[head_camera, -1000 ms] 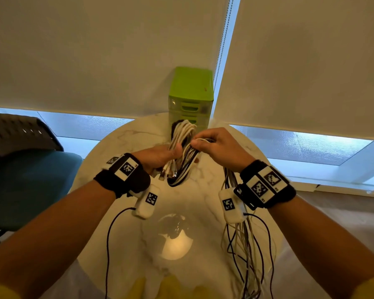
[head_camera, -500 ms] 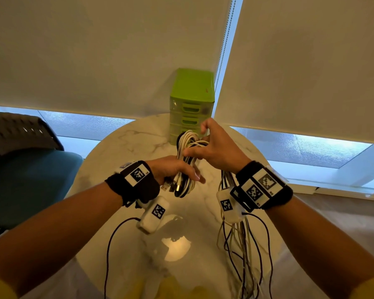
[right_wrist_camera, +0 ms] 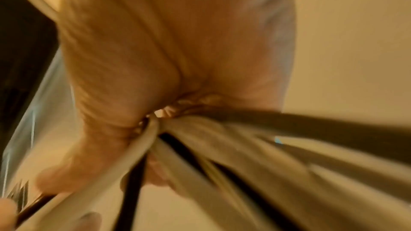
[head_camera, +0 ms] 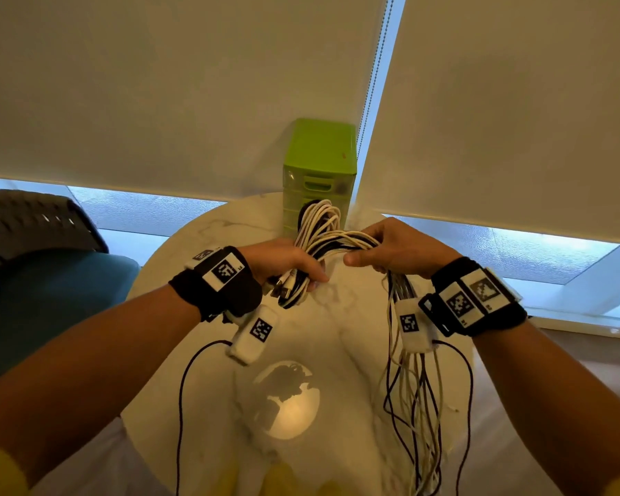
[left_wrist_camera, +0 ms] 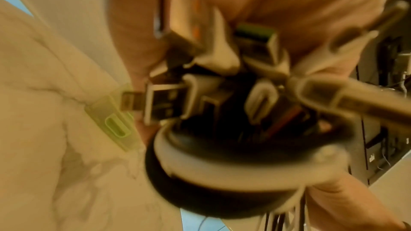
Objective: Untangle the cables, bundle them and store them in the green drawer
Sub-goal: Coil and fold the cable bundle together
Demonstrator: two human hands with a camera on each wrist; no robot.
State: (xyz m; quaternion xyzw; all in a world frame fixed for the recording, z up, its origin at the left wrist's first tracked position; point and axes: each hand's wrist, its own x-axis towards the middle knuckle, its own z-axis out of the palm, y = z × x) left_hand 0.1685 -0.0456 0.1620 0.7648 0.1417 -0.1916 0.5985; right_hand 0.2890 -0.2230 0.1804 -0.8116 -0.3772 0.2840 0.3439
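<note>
A looped bundle of white and black cables point(head_camera: 317, 227) is held above the marble table point(head_camera: 201, 241), in front of the green drawer unit point(head_camera: 319, 152). My left hand point(head_camera: 287, 263) grips the bundle's lower part, where several USB plugs point(left_wrist_camera: 164, 104) stick out toward the wrist camera. My right hand point(head_camera: 391, 245) holds the same cables just to the right, its fist closed round the strands point(right_wrist_camera: 200, 140). From it the loose cable tails point(head_camera: 416, 406) hang down over the table's right edge. The drawers look closed.
A dark chair with a teal seat point(head_camera: 33, 281) stands left of the table. Window blinds point(head_camera: 158, 84) hang right behind the drawer unit. A bright lamp reflection point(head_camera: 287, 399) lies on the tabletop near me. A thin black wrist-camera wire point(head_camera: 181, 406) trails under my left arm.
My right hand has swung from above the bundle down and to the right, drawing the strands across the loop. The left hand has kept its grip and risen slightly.
</note>
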